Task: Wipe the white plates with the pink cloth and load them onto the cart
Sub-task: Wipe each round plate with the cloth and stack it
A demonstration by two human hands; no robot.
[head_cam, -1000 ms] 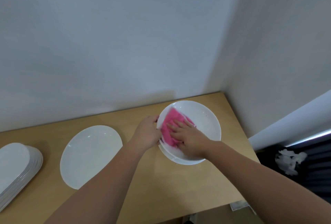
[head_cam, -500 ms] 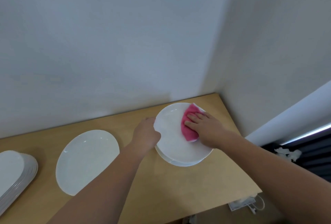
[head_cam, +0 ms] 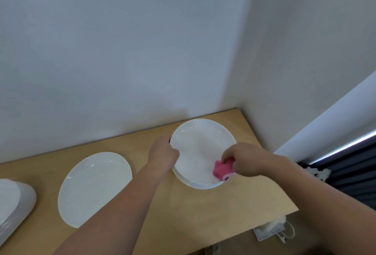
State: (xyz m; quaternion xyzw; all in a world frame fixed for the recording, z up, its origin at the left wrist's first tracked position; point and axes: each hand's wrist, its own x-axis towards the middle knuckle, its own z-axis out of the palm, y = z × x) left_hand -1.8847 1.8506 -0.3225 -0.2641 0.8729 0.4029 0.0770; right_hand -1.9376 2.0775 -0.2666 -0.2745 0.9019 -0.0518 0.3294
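One plate [head_cam: 198, 146], right hand [head_cam: 248, 159] pulled pink cloth [head_cam: 222, 170] nearer

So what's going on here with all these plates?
A person is wiping the top white plate of a small pile on a wooden table. The left hand grips the plate's rim, while the right hand holds a bunched pink cloth against its near edge. A single plate and a stack of plates lie further left.

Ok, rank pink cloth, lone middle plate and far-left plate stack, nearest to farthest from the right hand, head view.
1. The pink cloth, gripped in the right hand.
2. The lone plate, in the middle, further left.
3. The plate stack, at the frame's left edge.
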